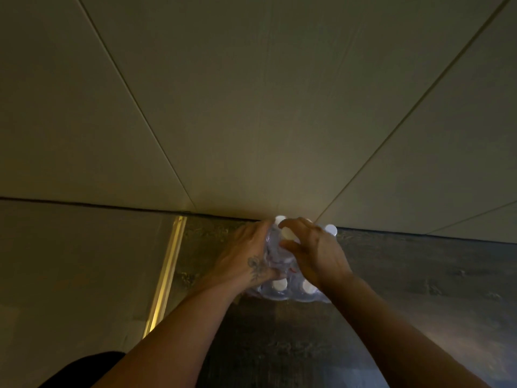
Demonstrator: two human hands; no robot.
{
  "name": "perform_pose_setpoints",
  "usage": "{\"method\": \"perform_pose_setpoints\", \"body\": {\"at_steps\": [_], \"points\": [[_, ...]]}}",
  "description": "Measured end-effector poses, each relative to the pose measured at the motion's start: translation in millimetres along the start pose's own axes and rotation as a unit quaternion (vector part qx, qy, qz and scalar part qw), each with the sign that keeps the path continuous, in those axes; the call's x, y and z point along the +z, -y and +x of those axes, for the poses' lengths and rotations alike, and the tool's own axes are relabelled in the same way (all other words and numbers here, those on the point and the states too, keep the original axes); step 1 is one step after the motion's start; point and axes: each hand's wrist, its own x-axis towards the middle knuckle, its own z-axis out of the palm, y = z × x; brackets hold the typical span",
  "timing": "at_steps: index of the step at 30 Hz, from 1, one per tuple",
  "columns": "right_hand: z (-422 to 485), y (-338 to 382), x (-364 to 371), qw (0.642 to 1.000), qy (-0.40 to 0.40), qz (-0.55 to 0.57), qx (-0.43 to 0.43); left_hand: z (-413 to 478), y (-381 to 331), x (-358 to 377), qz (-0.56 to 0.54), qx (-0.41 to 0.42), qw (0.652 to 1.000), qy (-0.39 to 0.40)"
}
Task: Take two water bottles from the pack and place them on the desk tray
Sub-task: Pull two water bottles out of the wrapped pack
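Observation:
A shrink-wrapped pack of water bottles (282,294) with white caps stands on the dark floor against the wall. My left hand (246,260) presses on the pack's left side, fingers curled into the clear plastic wrap. My right hand (316,252) lies over the top of the pack, its thumb and fingers around the white cap of a bottle (288,233) in the middle. Other white caps show at the far edge (331,229) and the near edge (279,285). The desk tray is not in view.
A pale panelled wall (251,107) fills the upper frame and meets the floor just behind the pack. A brass threshold strip (167,273) runs along the floor on the left, beside a lighter floor area. Dark clothing shows at the bottom left.

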Motion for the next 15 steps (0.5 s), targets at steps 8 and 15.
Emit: {"method": "perform_pose_setpoints", "body": {"at_steps": [8,15], "points": [[6.0,20.2,-80.3,0.972,-0.18,0.15,0.004,-1.7,-3.7,-0.9,-0.146,0.061,0.987,-0.03],[10.9,28.4,-114.1,0.92,-0.201,0.336,0.028,6.0,-18.3,-3.6,-0.238,0.017,0.971,-0.008]]}}
